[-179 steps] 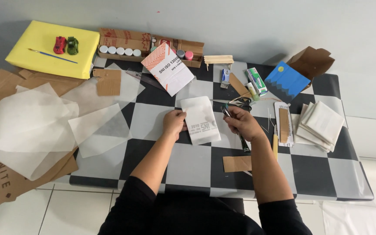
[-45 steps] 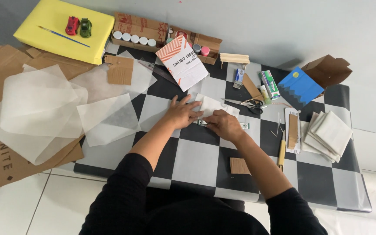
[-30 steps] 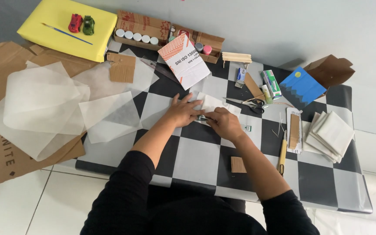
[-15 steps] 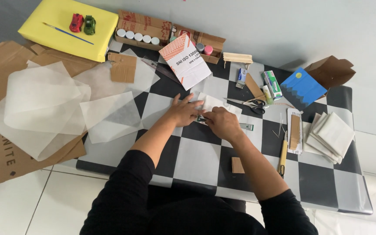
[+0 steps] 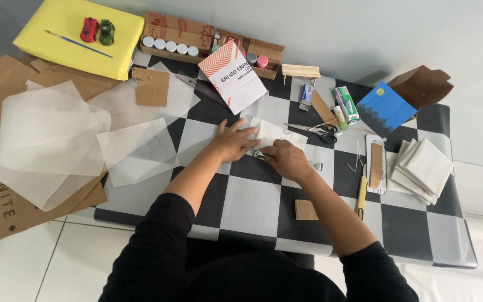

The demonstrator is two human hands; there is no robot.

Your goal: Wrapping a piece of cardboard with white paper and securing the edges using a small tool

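Both my hands rest on a small folded white paper packet [image 5: 271, 133] in the middle of the black-and-white checkered table [image 5: 252, 207]. My left hand [image 5: 231, 142] lies flat, fingers spread, pressing the packet's left side. My right hand [image 5: 287, 159] is curled over its lower right edge, pinching the fold; a small metal piece shows between the two hands. Scissors [image 5: 315, 131] lie just right of the packet.
Translucent paper sheets [image 5: 57, 134] and brown cardboard [image 5: 6, 201] spread at the left. At the back are a yellow board [image 5: 74, 42] with two toy cars, a box of paint pots [image 5: 170, 46] and a white booklet [image 5: 231, 75]. Folded white packets [image 5: 423, 168], a blue card [image 5: 384, 109], a knife [image 5: 360, 196] lie right.
Six seconds ago the packet lay flat and larger under my hands; since then it has been folded smaller. In the last second my hands have barely moved; the camera shifted slightly.
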